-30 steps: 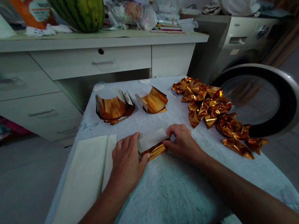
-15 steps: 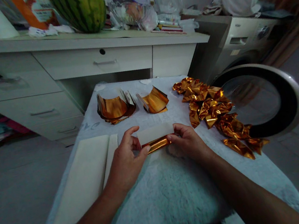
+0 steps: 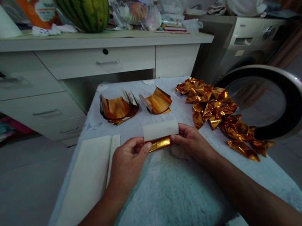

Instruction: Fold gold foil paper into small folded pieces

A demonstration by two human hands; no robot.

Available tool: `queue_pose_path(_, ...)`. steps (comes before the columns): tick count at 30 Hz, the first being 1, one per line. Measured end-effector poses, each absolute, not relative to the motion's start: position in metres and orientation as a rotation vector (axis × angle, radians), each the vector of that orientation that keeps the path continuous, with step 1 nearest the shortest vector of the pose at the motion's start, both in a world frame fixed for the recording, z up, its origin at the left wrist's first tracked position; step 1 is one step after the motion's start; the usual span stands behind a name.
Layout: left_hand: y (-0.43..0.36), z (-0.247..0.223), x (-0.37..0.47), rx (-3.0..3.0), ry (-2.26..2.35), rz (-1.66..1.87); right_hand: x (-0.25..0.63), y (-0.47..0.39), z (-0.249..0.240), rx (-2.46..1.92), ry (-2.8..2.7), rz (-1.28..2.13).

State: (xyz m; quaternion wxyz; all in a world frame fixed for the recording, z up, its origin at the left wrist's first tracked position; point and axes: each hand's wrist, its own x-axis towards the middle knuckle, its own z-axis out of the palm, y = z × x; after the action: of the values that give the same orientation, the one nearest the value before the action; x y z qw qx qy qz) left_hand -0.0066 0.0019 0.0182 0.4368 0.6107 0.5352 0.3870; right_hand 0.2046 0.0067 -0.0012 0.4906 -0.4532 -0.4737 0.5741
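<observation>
A sheet of gold foil paper (image 3: 160, 130) is stretched between my two hands, its pale backing upward and its near edge folded over into a shiny gold strip. My left hand (image 3: 131, 159) pinches the strip's left end between thumb and fingers. At the other end, my right hand (image 3: 191, 141) grips the sheet the same way, thumb on the gold fold. Beyond my hands lie a larger curved stack of gold foil sheets (image 3: 116, 108) and a smaller curved stack (image 3: 158, 100). Folded gold foil pieces (image 3: 211, 106) form a heap on the right.
Pale folded paper (image 3: 83, 179) lies left on the cloth-covered table (image 3: 161, 204). Behind stands a white cabinet (image 3: 77, 61) with a cut watermelon (image 3: 83, 12) and plastic bags on top. A washing machine's round open door (image 3: 297, 99) borders the table's right side.
My left fingers, raised and spread before, have closed down onto the sheet's left end. The gold fold is now straighter and more level between my hands.
</observation>
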Motion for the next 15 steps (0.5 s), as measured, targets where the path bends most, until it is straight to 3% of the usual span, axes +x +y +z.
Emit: queue_pose_path(15, -0.0033, 0.0202, -0.0073, 1.775, 1.295, 1.067, 0.2015, 0.0042, 0.0006, -1.072, -1.157, 1.379)
